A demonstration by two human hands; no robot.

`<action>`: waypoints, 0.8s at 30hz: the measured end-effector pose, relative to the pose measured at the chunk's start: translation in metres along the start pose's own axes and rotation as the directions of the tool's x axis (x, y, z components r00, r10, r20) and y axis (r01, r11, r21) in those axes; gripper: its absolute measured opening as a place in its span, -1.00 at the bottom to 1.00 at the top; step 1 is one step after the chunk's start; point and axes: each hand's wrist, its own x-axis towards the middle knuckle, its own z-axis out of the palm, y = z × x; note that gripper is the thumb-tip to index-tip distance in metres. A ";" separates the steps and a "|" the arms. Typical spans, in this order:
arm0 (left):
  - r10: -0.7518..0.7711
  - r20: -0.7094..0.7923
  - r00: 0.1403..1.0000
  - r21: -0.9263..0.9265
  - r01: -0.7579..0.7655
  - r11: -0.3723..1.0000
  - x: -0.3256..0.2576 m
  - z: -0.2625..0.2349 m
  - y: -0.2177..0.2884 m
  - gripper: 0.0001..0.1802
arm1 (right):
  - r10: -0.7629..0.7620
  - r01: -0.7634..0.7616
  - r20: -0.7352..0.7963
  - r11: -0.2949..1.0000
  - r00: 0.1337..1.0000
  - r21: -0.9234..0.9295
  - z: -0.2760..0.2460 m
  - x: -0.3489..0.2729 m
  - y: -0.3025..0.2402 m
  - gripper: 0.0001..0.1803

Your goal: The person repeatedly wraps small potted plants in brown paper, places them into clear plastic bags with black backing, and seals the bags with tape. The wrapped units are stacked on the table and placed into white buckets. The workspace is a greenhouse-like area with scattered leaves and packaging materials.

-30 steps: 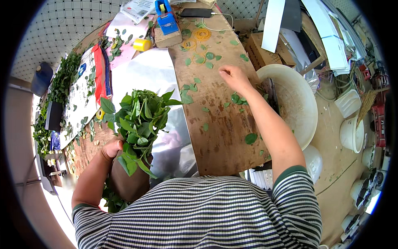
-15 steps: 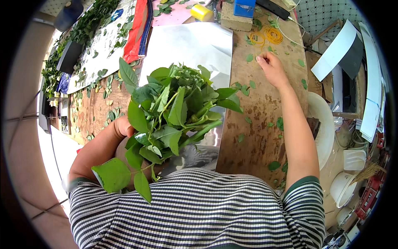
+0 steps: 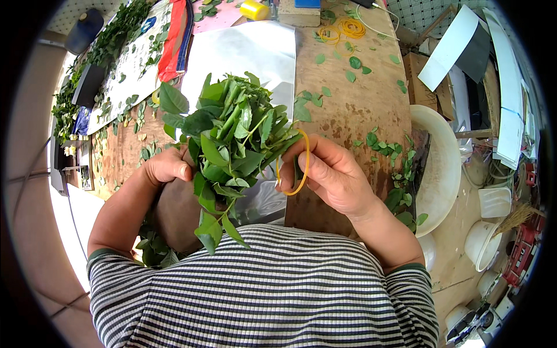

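Steadying: your left hand (image 3: 170, 165) grasps the leafy bunch (image 3: 232, 130) before your torso, thumb showing, other fingers hidden; keep stems snug. Right hand (image 3: 333, 177): fingertips pinching one yellow band (image 3: 307, 159) beside the bunch; best stretched wide, clear of leaves. Beyond: silvery sheet (image 3: 243, 52); farther, spare bands (image 3: 351, 27).

A head-worn fisheye looks down from close above the wooden table (image 3: 354, 98).
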 end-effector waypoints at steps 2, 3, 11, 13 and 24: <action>-0.044 -0.004 0.999 -0.014 0.044 0.999 -0.002 0.003 0.002 0.16 | 0.010 -0.001 0.045 0.978 0.999 -0.210 0.004 -0.007 0.002 -0.71; -0.040 -0.020 0.999 -0.017 0.040 0.999 -0.003 0.007 0.004 0.18 | 0.023 -0.002 0.065 0.951 0.998 -0.310 0.007 -0.011 0.004 -0.70; -0.047 -0.084 0.995 0.027 0.050 0.998 -0.007 0.010 0.003 0.27 | -0.094 -0.050 -0.192 0.772 0.977 -0.634 0.014 -0.035 -0.008 -0.51; -0.069 -0.105 0.992 0.070 0.076 0.995 -0.009 0.007 -0.003 0.29 | -0.073 -0.110 -0.292 0.819 0.954 -0.563 0.007 -0.028 -0.018 -0.32; 0.026 -0.243 0.970 0.480 0.097 0.872 -0.003 0.043 0.023 0.14 | 0.201 -0.286 -0.337 0.932 0.920 -0.225 0.013 -0.029 0.054 -0.57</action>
